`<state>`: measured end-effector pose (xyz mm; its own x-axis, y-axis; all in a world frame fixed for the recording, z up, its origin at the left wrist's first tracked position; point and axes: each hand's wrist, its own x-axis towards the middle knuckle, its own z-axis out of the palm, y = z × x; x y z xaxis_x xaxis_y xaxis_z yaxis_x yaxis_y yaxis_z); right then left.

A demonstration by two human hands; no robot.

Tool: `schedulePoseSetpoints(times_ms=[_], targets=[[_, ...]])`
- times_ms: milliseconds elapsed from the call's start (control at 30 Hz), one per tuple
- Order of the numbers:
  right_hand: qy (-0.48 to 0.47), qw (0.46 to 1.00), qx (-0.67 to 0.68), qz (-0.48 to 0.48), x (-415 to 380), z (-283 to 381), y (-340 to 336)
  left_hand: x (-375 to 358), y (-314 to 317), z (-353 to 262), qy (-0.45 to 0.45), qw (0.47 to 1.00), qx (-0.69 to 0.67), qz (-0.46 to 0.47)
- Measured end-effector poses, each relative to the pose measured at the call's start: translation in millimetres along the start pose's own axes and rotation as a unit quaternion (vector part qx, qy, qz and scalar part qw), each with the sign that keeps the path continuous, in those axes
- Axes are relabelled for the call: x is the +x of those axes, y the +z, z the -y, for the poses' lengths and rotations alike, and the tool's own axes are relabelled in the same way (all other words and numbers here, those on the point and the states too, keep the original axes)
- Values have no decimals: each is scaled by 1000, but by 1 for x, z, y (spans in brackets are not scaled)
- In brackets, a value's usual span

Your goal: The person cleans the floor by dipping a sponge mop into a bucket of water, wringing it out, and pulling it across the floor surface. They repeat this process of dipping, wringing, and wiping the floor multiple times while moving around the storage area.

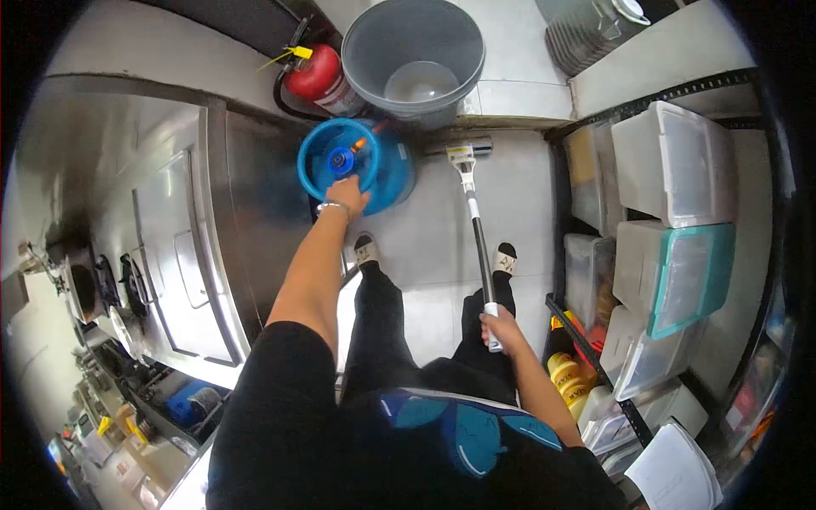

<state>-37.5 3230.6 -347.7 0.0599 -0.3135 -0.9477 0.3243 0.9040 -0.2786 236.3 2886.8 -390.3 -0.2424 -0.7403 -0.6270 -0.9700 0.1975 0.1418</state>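
Observation:
My left hand (347, 196) is closed on the near side of the collar ring of a blue gas cylinder (393, 174). A blue regulator (341, 161) with an orange hose end sits inside that ring, just beyond my fingers. In my right hand (505, 331) is the white grip of a mop (478, 238), with my fingers wrapped round it. Its dark and white pole runs forward to a flat head (469, 150) on the floor tiles, to the right of the cylinder and near the raised step.
A large grey bucket (415, 64) and a red fire extinguisher (325, 78) stand beyond the cylinder. Shelves with plastic storage boxes (671, 161) line the right side. A steel cabinet (191, 246) fills the left. Grey floor tiles (425, 297) lie between my feet.

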Motion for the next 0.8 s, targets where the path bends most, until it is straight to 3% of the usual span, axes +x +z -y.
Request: schedulePoseSetpoints(times_ms=[100, 333, 533, 733, 800], targets=[[24, 989, 147, 21, -26, 17, -1, 14, 8, -1, -28, 998, -17, 46], [37, 995, 88, 38, -25, 20, 5, 26, 25, 13, -24, 999, -39, 15], [39, 993, 103, 33, -31, 41, 1, 14, 26, 15, -30, 993, -34, 107], [80, 991, 107, 22, -28, 44, -3, -28, 51, 17, -3, 989, 6, 149], [75, 991, 105, 25, -30, 50, -3, -46, 66, 18, 12, 992, 22, 121]])
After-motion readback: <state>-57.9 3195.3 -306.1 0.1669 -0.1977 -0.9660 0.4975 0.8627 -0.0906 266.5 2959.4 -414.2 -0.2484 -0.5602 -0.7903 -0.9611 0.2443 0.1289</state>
